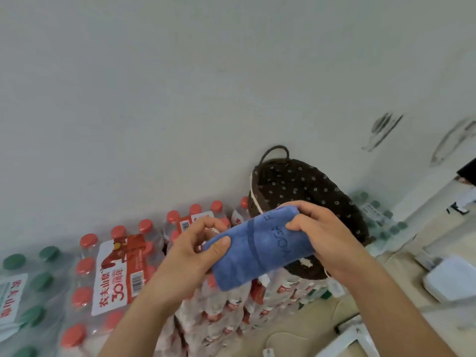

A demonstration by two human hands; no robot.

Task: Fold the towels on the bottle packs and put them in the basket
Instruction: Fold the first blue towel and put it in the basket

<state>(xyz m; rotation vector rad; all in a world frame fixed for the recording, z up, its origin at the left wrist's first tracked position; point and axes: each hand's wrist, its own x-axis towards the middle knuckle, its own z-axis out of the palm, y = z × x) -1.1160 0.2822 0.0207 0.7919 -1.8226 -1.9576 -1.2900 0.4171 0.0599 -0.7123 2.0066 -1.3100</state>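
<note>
Though folded thick, lettered blue towel (257,253).

Matt blue terry-cloth towel (260,248), glossy plastic-wrapped bottle packs (113,274), dark woven basket (304,181)

Your blue towel (257,251) and right hand (327,235) hide the basket's (304,181) near rim, just behind your fingers (296,224). Far left of them, the green-capped bottle pack (28,287) is cut by the frame edge. Up right, wall fittings (381,130) blur beyond telling.

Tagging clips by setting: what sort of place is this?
Probably a storage corner: shrink-wrapped packs of red-capped water bottles stacked against a plain white wall, beside a dark brown woven basket.
</note>
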